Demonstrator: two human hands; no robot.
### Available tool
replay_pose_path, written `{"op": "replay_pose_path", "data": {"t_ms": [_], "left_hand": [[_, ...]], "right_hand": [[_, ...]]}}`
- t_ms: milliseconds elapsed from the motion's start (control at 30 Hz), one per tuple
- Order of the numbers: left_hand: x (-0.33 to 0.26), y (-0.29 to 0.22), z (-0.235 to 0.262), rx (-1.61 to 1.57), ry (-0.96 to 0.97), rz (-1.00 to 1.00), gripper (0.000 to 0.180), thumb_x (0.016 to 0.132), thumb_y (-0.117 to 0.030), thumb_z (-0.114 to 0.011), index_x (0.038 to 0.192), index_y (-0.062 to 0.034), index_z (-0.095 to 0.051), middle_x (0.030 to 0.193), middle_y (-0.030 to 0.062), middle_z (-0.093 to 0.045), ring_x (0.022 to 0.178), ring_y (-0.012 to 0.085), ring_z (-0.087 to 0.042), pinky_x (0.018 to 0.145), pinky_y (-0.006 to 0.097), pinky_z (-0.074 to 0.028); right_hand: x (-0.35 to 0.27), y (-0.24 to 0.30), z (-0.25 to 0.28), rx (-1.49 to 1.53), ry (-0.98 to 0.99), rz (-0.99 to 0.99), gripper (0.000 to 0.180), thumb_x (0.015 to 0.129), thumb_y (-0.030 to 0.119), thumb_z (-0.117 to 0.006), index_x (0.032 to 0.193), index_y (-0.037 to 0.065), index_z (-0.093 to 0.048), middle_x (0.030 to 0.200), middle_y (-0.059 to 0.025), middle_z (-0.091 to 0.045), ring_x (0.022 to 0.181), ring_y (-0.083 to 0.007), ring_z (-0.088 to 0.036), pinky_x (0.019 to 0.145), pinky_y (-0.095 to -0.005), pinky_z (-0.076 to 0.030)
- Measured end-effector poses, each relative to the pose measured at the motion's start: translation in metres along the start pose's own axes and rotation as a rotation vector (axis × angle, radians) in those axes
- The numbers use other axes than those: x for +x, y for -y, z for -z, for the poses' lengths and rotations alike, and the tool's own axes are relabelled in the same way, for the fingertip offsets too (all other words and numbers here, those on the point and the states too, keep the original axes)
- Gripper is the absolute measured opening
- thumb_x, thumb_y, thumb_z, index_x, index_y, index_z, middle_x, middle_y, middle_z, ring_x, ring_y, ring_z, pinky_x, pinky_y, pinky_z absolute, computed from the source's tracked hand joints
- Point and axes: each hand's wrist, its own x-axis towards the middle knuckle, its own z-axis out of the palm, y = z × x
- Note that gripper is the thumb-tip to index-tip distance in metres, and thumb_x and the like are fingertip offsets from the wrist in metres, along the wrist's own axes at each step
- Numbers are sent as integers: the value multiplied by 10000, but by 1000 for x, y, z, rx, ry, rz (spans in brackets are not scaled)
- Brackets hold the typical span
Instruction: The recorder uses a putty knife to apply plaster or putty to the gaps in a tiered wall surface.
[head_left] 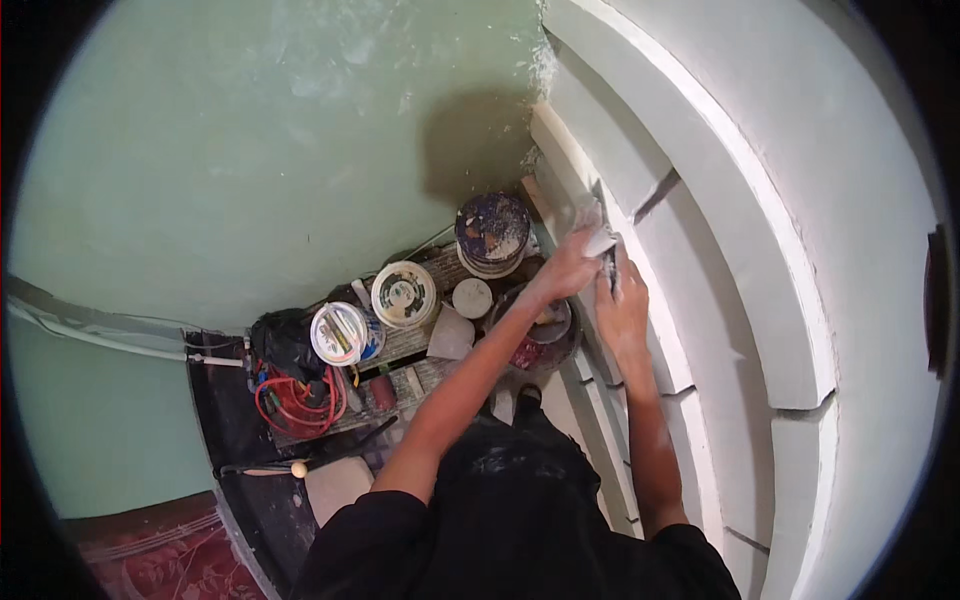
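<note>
Pressing 2 hands, left hand (567, 268) and right hand (622, 305), on putty knife (600, 235); 3 buckets (492, 232) below.

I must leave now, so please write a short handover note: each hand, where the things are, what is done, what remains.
Left hand: presses a flat blade against the white moulded wall.
Right hand: right beside it on the same band, on the blade's lower end.
Buckets and tubs stand below on a plank, left of the hands.
Done: upper bands look smooth.
Left: cannot tell how much.
</note>
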Motion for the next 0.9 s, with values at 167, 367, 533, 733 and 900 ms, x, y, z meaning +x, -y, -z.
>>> {"op": "replay_pose_path", "data": {"t_ms": [167,367,533,733,900], "left_hand": [[-4,-24,-33,10,209,60,769,741,-34,-551,1461,27,-285,1543,245,-218,1468,355,-82,1187,405,-117],[-4,-26,-52,117,237,97,869,756,-59,-550,1520,-40,-136,1588,194,-72,1469,359,40,1170,540,-26],[0,-26,-50,114,228,113,893,781,-79,-561,1531,-61,-77,1602,150,-10,1469,338,70,1145,604,2],[6,-14,-47,127,296,109,860,815,-114,-571,1528,-56,-93,1603,141,-8,1468,332,84,1154,580,9],[23,2,-38,73,233,65,682,821,-128,-553,1467,-83,-339,1591,186,-88,1464,367,89,1125,628,24]], "right_hand": [[-23,-9,36,-45,27,-97,505,907,92,-496,1385,-41,-405,1107,-312,-575,995,-470,-567,874,-501,-448],[-34,-24,38,-75,6,-88,501,908,85,-516,1384,-23,-404,1093,-300,-565,975,-472,-568,830,-499,-469],[-38,-25,31,-98,38,-75,550,894,57,-517,1408,-30,-342,1170,-301,-524,1016,-471,-558,828,-510,-484],[-34,-24,23,-125,35,-75,559,889,46,-505,1410,-32,-318,1189,-305,-504,1019,-481,-550,817,-526,-485],[-13,-29,9,-98,3,-26,555,893,55,-502,1410,-28,-317,1184,-295,-512,1017,-474,-557,821,-524,-489]]}}
